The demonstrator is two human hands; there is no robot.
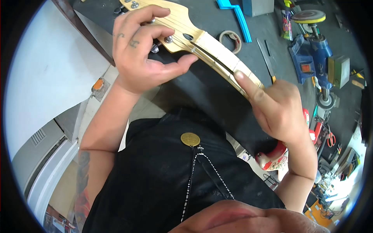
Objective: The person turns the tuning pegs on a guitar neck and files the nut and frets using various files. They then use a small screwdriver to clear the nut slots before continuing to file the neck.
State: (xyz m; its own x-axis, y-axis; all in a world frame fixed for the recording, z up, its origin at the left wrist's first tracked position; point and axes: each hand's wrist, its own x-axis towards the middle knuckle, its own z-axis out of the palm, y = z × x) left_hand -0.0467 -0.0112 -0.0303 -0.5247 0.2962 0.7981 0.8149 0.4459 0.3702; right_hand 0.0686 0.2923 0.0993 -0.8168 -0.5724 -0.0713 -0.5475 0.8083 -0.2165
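An electric guitar neck (219, 60) of pale wood runs diagonally across the upper middle. Its headstock (180, 13) carries metal tuning pegs and strings. My left hand (138, 50) curls over the headstock, with its fingertips by the tuning posts and its thumb at the lower edge near the nut. My right hand (276, 106) lies over the neck farther along. Its index finger presses on the strings and fretboard while the other fingers are curled and partly hidden. Past this hand shows a red and white decorated guitar body (278, 161), mostly hidden by my right forearm.
On the dark bench (202, 13) lie a tape roll (236, 43), a bright blue plastic tool (241, 23) and a knife (266, 60). A blue bench grinder (320, 56) with a round pad stands at the right. Red scissors (330, 139) lie among other tools at the far right.
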